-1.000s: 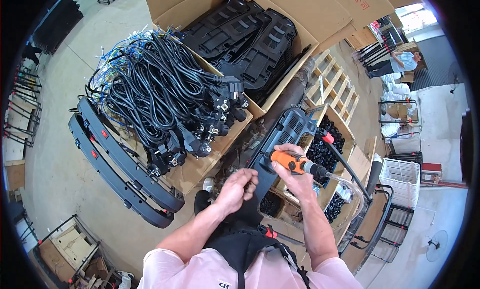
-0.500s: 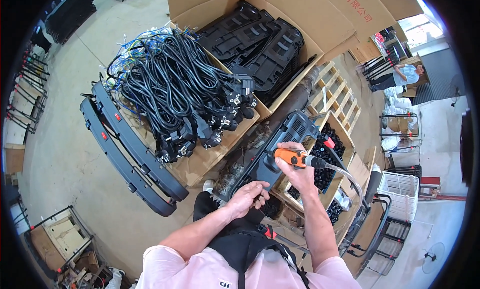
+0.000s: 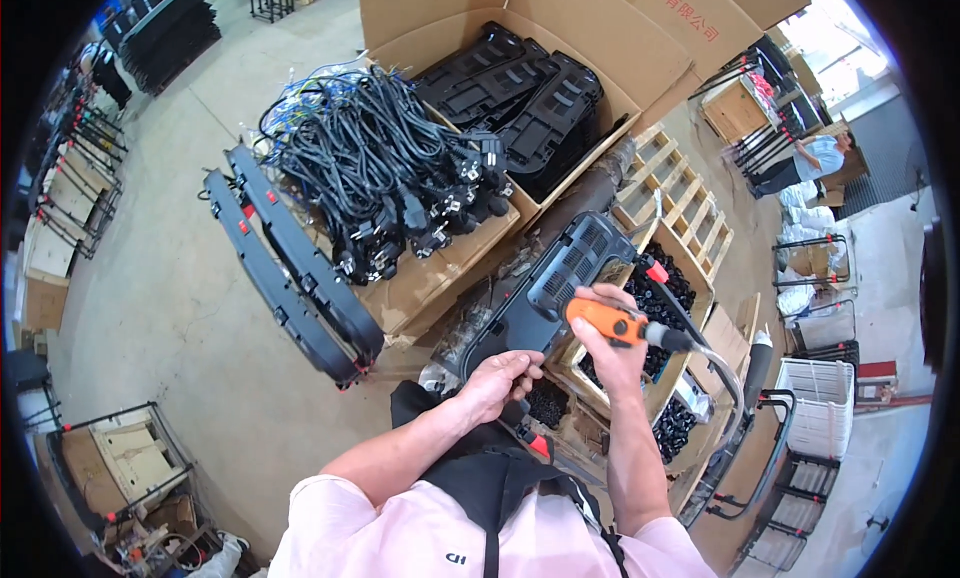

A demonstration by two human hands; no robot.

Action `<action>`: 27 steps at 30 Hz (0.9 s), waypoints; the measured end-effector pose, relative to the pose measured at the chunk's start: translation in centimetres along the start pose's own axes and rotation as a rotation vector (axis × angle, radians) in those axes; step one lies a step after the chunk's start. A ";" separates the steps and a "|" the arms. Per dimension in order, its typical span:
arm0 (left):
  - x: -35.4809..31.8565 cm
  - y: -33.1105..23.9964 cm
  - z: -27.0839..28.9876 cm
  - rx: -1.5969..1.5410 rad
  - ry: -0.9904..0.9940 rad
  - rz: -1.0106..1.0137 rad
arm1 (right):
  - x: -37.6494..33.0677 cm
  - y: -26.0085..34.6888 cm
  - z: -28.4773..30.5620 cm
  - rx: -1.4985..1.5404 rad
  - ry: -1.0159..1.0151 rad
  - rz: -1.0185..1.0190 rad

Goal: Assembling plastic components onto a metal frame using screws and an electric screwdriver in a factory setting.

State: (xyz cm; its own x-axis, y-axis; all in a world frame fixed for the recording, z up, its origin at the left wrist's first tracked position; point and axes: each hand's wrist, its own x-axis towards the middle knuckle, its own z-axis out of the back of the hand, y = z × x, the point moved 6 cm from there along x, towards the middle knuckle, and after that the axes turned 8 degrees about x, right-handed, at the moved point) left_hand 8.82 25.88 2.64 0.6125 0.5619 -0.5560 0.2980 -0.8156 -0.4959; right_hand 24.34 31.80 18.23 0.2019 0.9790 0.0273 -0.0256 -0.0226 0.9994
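Compared with the earlier frame, our right hand (image 3: pixel 618 363) and the orange driver (image 3: pixel 608 323) now sit farther toward the right edge of the dark panel (image 3: pixel 515 323), and the whole view is swung round a little. Our right grip is wrapped about the driver; our left hand (image 3: pixel 492 382), at the panel's near end, has its fingertips drawn together, and we cannot tell whether that grip pinches anything. We judge that a small part, if one is there, could slip and be lost among the black fittings (image 3: pixel 655 293) right of the panel. The hose (image 3: pixel 737 380) also loops away to the panel's right, so a snag could tug the driver askew, letting a slanted tip skid across the panel or catch our left fingers. Hidden from us are the driver's working tip and whatever bears the panel. Our left hand covers part of the panel's near end, and the dark pieces (image 3: pixel 547 403) beside that end blur together.
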 end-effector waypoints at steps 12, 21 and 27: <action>-3.3 7.4 -2.7 -0.369 -0.076 0.027 | -16.2 -0.5 6.2 0.156 0.034 -0.021; -6.4 14.1 -4.2 -0.371 -0.128 0.005 | -22.3 -2.0 9.6 0.166 0.166 -0.019; -8.5 16.0 -4.8 -0.364 -0.126 0.053 | -24.3 -1.9 10.0 0.173 0.230 -0.023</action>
State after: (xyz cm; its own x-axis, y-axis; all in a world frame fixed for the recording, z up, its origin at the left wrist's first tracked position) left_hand 11.86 7.42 2.66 0.5460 0.5120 -0.6632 0.5231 -0.8266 -0.2076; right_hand 29.24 6.06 15.89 -0.0270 0.9995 0.0190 0.1474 -0.0149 0.9890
